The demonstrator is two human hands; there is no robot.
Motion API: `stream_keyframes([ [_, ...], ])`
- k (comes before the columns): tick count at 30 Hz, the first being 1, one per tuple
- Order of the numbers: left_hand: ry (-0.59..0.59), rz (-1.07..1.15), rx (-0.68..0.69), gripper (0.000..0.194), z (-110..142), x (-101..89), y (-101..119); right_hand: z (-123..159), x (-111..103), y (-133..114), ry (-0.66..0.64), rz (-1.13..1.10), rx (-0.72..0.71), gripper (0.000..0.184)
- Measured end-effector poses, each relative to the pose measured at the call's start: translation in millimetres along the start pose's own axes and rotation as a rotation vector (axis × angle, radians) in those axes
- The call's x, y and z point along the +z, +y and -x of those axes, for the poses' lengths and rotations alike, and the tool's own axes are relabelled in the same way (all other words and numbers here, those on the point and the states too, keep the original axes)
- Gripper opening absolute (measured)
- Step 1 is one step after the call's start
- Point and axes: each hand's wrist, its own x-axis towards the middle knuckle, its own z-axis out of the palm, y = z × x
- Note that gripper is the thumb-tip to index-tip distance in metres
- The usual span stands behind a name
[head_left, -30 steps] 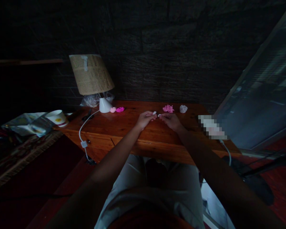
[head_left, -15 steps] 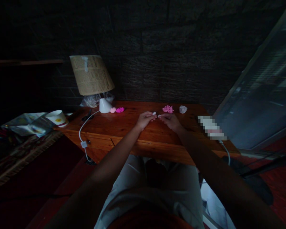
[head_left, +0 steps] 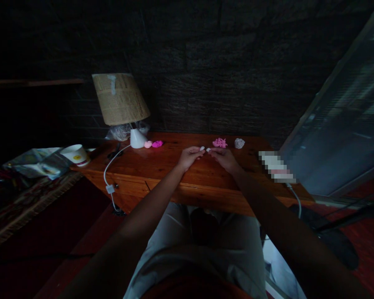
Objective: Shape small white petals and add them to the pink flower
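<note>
Over the wooden desk (head_left: 162,166), my left hand (head_left: 189,157) is closed, pinching a small whitish piece (head_left: 202,148) at its fingertips. My right hand (head_left: 223,158) pinches another small whitish piece (head_left: 208,150), a short gap away from the first. Both pieces look like bits of soft clay, but they are too small to be sure. Just behind my right hand lies a pink clay-like lump (head_left: 220,143) with a ragged surface. A greyish-white crumpled lump (head_left: 239,143) sits to its right. Beside the lamp are a pale pink lump (head_left: 148,144) and a magenta lump (head_left: 157,143).
A lamp (head_left: 121,99) with a paper-like shade stands at the desk's left, its white cord hanging over the front edge. A paper cup (head_left: 75,155) is at the left corner. On the right lies a pixelated white object (head_left: 276,166) with a cable. A dark wall rises behind.
The fingers of both hands have shifted slightly, and the whitish pieces are turned a little differently. The hands stay in nearly the same place; the lumps have not moved.
</note>
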Motion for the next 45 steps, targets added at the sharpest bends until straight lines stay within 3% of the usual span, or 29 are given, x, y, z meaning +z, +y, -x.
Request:
stream_keyframes([
  [10, -0.007, 0.024, -0.058, 0.036, -1.5, -0.6, 3.8, 5.0, -0.3, -9.5, 0.060, -0.104, 0.057, 0.043],
  [21, -0.091, 0.009, -0.165, 0.038, -37.4, -28.9, 26.8, 4.8, -3.2, -23.2, 0.085, -0.196, 0.089, 0.041],
  [25, -0.095, 0.054, -0.163, 0.041, -50.4, -32.6, 31.3, -4.9, -10.9, -36.8, 0.096, -0.164, 0.111, 0.038],
  [30, -0.080, 0.177, -0.215, 0.035, -65.3, -24.3, 26.7, -33.8, -18.5, -49.7, -0.020, -0.047, 0.084, 0.044],
  [36, -0.115, 0.293, -0.286, 0.025, -74.1, -18.8, 18.8, -65.4, -17.0, -37.1, 0.026, -0.102, 0.135, 0.048],
  [40, -0.151, 0.296, -0.307, 0.027, -68.0, -27.8, 11.9, -57.6, -17.1, -25.9, 0.040, -0.132, 0.231, 0.039],
  [45, -0.209, 0.157, -0.255, 0.036, -62.6, -30.8, 7.8, -42.9, -13.5, -27.0, -0.031, -0.060, 0.248, 0.037],
])
